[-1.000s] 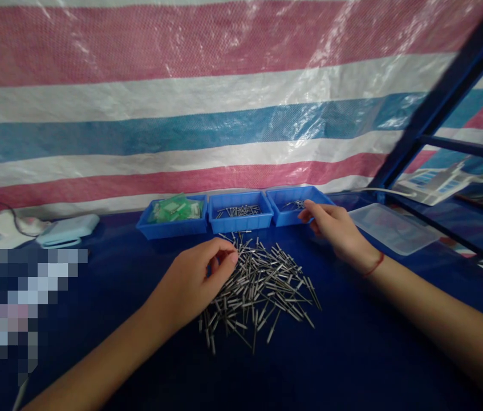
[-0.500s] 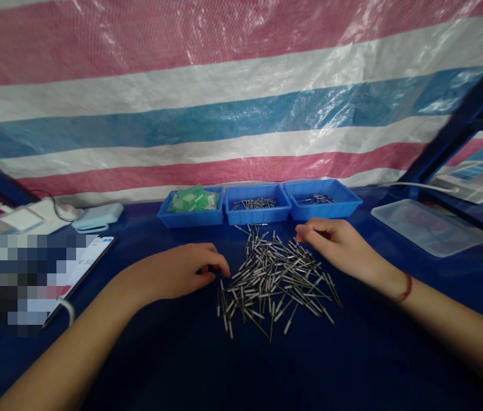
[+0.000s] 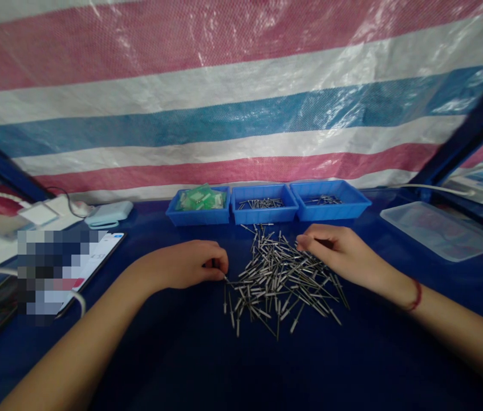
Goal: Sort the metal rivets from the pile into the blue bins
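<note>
A loose pile of blind rivets (image 3: 275, 279) lies on the dark blue table, their thin pins pointing every way. At its left edge is my left hand (image 3: 190, 264), thumb and forefinger pinched on the end of a rivet (image 3: 235, 282). My right hand (image 3: 337, 248) is over the pile's upper right edge, thumb and finger pressed together. What sits between those right fingertips is too small to make out. Behind the pile, a middle blue bin (image 3: 264, 215) and a right blue bin (image 3: 331, 210) hold more rivets.
The left blue bin (image 3: 198, 217) contains small green-and-clear packets. A phone with a lit screen (image 3: 91, 262), a cable and a light blue case (image 3: 110, 214) lie at left. A translucent plastic lid (image 3: 442, 228) lies at right. Striped sheeting (image 3: 241, 120) hangs behind, between blue frame posts.
My left thumb and forefinger have closed on a rivet at the pile's left edge. My right hand stays pinched near the same part of the pile. The whole view has shifted slightly.
</note>
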`<action>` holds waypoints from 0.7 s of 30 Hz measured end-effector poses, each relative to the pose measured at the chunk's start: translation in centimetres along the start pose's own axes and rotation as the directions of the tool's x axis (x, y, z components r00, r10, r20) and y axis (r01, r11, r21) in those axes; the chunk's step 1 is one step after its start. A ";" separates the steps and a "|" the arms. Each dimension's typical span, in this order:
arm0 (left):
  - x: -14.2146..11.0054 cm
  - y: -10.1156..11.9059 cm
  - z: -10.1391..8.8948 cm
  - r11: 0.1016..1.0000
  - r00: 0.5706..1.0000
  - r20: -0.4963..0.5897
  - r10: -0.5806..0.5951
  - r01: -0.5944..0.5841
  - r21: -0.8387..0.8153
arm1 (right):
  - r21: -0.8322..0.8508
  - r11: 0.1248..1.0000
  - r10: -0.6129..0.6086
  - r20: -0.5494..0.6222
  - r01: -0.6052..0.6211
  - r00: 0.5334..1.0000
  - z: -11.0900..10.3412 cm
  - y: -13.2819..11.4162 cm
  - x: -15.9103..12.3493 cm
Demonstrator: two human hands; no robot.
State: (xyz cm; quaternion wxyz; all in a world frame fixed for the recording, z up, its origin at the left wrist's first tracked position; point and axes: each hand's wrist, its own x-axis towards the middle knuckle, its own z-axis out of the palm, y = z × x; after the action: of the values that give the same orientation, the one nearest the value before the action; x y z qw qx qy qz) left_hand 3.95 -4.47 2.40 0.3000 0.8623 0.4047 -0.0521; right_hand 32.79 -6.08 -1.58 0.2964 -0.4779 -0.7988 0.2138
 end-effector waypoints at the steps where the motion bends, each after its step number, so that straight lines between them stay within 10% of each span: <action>1: 0.0 -0.2 -0.1 1.000 1.000 -0.015 -0.011 0.011 -0.011 | -0.005 1.000 0.000 0.006 0.000 1.000 0.1 0.0 0.0; 9: 1.8 1.7 1.4 0.942 0.914 -0.406 -0.007 -0.131 -0.310 | 0.106 0.991 -0.079 0.000 0.079 0.997 1.3 -2.1 -0.8; 21: 3.2 5.1 5.6 0.687 0.926 -0.376 -0.030 -0.254 -0.681 | 0.380 0.923 0.003 -0.150 0.055 0.989 2.0 -3.7 -1.7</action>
State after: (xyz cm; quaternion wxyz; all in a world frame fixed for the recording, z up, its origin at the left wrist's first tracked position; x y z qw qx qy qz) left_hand 10.69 -8.01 -0.83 0.5368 0.6935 0.3857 0.2866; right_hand 29.71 -9.41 -1.18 0.4451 -0.4144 -0.7238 0.3259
